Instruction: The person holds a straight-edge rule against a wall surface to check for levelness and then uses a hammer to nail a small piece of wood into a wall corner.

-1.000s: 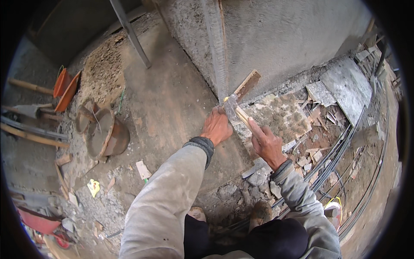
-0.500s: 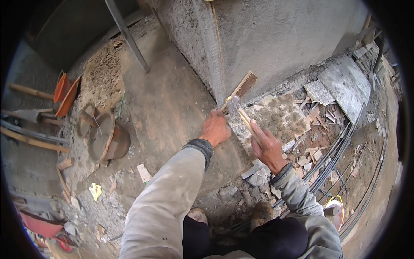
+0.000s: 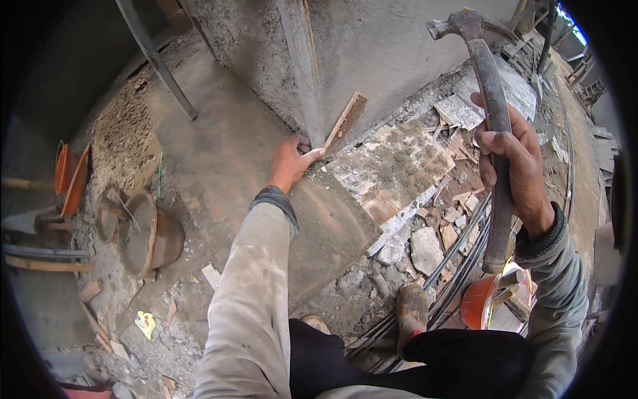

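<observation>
A claw hammer (image 3: pixel 493 113) with a dark, worn handle is raised at the right, its head at the top. My right hand (image 3: pixel 508 149) closes round the middle of that handle. At the foot of the wall corner, my left hand (image 3: pixel 291 161) grips the lower end of an upright batten (image 3: pixel 302 73), fingers at its left edge and thumb in front. The thumb tip lies by a short wooden board (image 3: pixel 347 123) that leans outward from the batten's foot. Whether a small piece sits between the left fingers is hidden.
Left stand mortar buckets (image 3: pixel 156 236), orange hard-looking pans (image 3: pixel 72 176) and long-handled tools. A metal post (image 3: pixel 156 60) rises behind. Rubble and a mortar-caked board (image 3: pixel 392 169) lie right of centre. Black cables or rods (image 3: pixel 458 279) run past my boots, beside an orange container (image 3: pixel 478 302).
My right hand has lifted the hammer from beside the batten's foot, up and to the right. My left hand stays at the batten's foot, while the view has shifted right.
</observation>
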`<state>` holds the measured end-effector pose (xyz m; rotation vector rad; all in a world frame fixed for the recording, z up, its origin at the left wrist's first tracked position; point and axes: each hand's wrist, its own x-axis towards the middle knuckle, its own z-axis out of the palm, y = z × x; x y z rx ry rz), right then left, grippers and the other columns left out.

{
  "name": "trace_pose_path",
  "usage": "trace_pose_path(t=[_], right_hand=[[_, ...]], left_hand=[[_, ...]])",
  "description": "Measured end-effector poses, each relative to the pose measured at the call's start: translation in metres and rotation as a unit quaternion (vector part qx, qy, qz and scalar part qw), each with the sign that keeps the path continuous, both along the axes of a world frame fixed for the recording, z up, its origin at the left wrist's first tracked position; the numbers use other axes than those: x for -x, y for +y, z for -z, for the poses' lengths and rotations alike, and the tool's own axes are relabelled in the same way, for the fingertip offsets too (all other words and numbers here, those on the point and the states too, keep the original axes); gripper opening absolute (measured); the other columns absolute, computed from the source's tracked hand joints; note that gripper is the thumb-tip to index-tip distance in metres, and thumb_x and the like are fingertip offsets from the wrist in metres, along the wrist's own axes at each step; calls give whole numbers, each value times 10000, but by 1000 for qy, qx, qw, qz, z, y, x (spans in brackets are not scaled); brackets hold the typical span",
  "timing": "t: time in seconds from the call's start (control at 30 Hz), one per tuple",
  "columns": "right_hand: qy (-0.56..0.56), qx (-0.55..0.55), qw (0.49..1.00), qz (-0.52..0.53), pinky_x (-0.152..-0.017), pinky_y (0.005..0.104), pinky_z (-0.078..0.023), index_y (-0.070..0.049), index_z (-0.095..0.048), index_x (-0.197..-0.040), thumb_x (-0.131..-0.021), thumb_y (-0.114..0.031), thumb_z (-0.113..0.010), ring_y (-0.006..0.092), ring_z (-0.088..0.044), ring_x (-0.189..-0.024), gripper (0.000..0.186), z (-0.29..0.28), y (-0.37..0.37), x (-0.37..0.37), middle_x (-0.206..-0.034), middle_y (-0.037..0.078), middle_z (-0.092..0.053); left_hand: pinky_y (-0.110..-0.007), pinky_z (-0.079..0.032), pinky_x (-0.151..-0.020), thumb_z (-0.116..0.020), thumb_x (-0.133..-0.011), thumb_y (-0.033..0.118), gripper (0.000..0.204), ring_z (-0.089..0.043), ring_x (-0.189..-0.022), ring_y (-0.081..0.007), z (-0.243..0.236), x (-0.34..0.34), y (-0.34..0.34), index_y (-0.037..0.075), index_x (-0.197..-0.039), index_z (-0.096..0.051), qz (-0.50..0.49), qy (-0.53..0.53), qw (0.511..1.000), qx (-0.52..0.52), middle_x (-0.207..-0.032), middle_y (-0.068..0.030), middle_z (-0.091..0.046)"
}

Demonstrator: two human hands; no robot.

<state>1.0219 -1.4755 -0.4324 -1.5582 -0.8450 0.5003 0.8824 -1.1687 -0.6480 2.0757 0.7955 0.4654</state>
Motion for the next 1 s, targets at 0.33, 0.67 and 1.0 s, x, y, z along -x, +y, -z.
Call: trace_pose_path(t=[0.33,0.67,1.0], right_hand=[[317,166,930,80,-325,255,-401,-43,-435,-905,-893,-162,-457,107,-442,-406,121,86,-4,87,-614,28,-462],[134,440,888,-21,-355,269,-426,37,-451,-922,-921,-179,-444,111,-488,-457,216,39,5,63,-645,41,-475],[449,-103,870,174,-369,272,-414,-65,-405,-932,-929,-234,-471,99,-453,-438,182,151,88,120,-637,17,-463]], left_hand=[[-400,-422,-926,-792,-636,402,877,-537,-1088,-387,-62,-7,-9,-105,-1239,-407,1,-71,985,-156,-1156,-297,-540],[-429,-396,-946,-758,-685,364,976,-509,-1084,-460,-73,-26,-20,-137,-1325,-217,-37,-52,972,-225,-1181,-360,-479],[-413,-478,-721,-740,-726,341,547,-634,-819,-398,-78,-27,-16,-136,-941,-579,-53,14,976,-212,-803,-286,-626]])
